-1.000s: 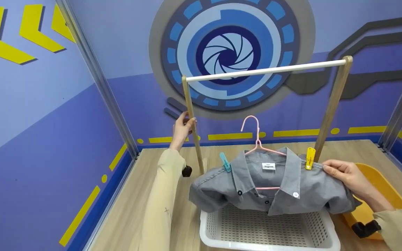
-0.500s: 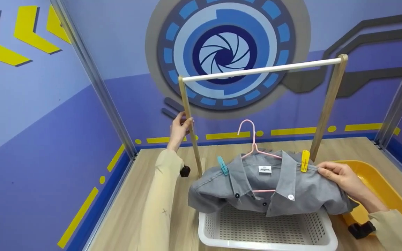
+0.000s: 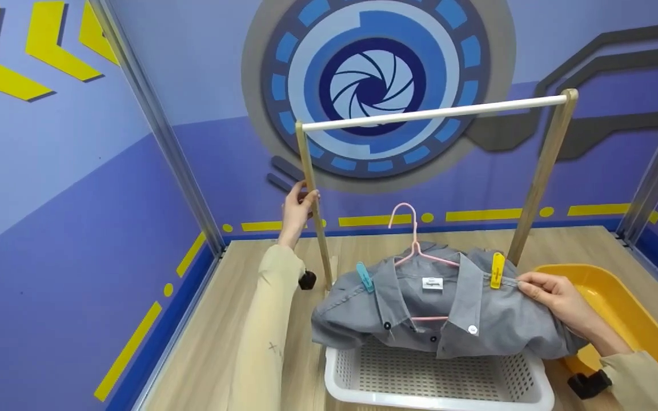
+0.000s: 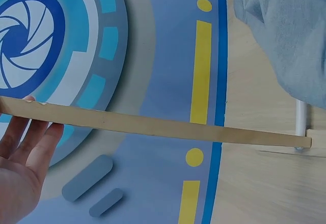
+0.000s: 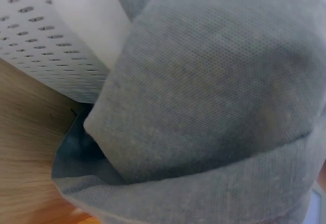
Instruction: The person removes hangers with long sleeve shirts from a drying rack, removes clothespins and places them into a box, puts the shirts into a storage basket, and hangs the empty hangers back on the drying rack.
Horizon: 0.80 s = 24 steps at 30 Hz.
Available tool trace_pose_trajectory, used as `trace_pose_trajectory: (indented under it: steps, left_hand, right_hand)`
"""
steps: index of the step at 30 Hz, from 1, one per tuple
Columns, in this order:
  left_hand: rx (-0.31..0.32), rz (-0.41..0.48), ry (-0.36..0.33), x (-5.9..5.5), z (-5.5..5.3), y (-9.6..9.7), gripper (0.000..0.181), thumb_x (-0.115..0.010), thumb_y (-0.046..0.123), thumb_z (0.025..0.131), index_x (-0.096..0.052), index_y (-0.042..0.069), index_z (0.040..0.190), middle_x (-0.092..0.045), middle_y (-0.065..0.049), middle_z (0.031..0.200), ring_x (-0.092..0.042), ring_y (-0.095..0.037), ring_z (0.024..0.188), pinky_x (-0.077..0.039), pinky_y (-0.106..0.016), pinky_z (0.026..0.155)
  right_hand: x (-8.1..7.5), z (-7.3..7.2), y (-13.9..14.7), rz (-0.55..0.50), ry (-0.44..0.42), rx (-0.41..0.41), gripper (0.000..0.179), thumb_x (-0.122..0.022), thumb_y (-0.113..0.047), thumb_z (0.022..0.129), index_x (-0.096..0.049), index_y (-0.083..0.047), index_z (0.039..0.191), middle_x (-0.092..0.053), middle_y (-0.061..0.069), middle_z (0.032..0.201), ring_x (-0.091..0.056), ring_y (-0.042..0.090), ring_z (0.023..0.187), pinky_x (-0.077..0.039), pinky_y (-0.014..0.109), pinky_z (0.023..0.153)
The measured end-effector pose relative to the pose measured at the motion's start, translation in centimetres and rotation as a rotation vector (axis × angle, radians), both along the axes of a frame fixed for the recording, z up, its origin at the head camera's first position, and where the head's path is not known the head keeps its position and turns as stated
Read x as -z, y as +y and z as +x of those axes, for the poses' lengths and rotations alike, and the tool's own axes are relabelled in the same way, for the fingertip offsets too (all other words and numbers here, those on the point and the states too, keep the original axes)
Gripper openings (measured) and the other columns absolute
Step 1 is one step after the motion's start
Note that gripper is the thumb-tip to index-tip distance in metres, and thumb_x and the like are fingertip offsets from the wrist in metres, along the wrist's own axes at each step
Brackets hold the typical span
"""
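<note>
Holding the grey button-up shirt [image 3: 437,314] by 1 shoulder, the right hand [image 3: 552,294] pinches the fabric while it sags on its pink wire hanger [image 3: 414,240] over the white perforated plastic basket [image 3: 437,377] on the bench. The left hand [image 3: 297,208] has its fingers curled around the left post of the wooden clothes rack [image 3: 315,211], steadying it. I reckon that 1-sided grip could tilt the hanger so it snags, or pop the yellow peg [image 3: 497,269].

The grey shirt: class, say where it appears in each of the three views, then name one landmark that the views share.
Head: grey shirt low centre, on a pink hanger, over the white basket; right hand pinches its shoulder.
Left wrist: top right corner.
Right wrist: fills most of the picture.
Shared landmark: the wooden table.
</note>
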<state>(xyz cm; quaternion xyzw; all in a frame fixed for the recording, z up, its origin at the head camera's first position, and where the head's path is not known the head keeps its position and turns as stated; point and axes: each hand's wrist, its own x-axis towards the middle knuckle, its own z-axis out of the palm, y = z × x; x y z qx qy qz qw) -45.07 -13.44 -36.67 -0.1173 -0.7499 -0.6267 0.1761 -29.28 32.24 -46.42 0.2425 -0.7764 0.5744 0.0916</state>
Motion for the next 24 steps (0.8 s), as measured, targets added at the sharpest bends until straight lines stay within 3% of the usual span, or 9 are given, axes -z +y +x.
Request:
trace_pose_trajectory:
  steps: [4,7,14,16,24]
  left_hand:
    - [0.016,0.018,0.005,-0.1,0.1,0.0,0.031,-0.055,0.019,0.091,-0.054,0.010,0.120,-0.059,-0.020,0.096,-0.060,-0.025,0.081,-0.048,-0.041,0.072]
    - [0.036,0.035,0.002,-0.2,0.2,-0.2,0.031,-0.055,0.019,0.091,-0.054,0.009,0.120,-0.059,-0.016,0.094,-0.059,-0.025,0.083,-0.047,-0.042,0.074]
    - [0.065,0.029,-0.012,-1.8,2.5,0.1,0.033,-0.054,0.013,0.092,-0.050,0.001,0.122,-0.056,-0.023,0.100,-0.056,-0.028,0.086,-0.044,-0.047,0.078]
    - [0.063,0.013,-0.012,-2.1,2.7,0.2,0.033,-0.054,0.014,0.092,-0.050,0.001,0.122,-0.056,-0.023,0.100,-0.055,-0.029,0.086,-0.044,-0.047,0.078]
    - [0.047,-0.064,-0.010,-0.4,0.9,-0.1,0.044,-0.057,0.025,0.090,-0.047,0.003,0.127,-0.056,-0.013,0.103,-0.054,-0.028,0.091,-0.045,-0.042,0.076]
  right_hand:
    - [0.0,-0.1,0.0,0.004,-0.002,-0.001,0.014,-0.048,0.003,0.092,-0.061,0.008,0.094,-0.060,0.010,0.082,-0.054,0.013,0.070,-0.045,0.022,0.063]
    - [0.1,0.0,0.0,-0.008,-0.016,-0.002,0.015,-0.048,0.002,0.092,-0.061,0.009,0.094,-0.061,0.010,0.083,-0.055,0.012,0.070,-0.046,0.022,0.063]
    - [0.1,0.2,0.1,-0.010,-0.013,0.003,0.015,-0.047,0.003,0.092,-0.060,0.009,0.095,-0.061,0.010,0.083,-0.055,0.011,0.071,-0.046,0.022,0.063]
    - [0.1,0.3,0.2,-0.008,-0.014,0.007,0.015,-0.047,0.003,0.092,-0.060,0.009,0.095,-0.061,0.010,0.083,-0.055,0.011,0.071,-0.046,0.022,0.063]
    - [0.0,0.3,0.3,0.002,0.018,-0.002,0.015,-0.046,0.006,0.091,-0.060,0.009,0.094,-0.061,0.009,0.084,-0.054,0.010,0.071,-0.044,0.021,0.062]
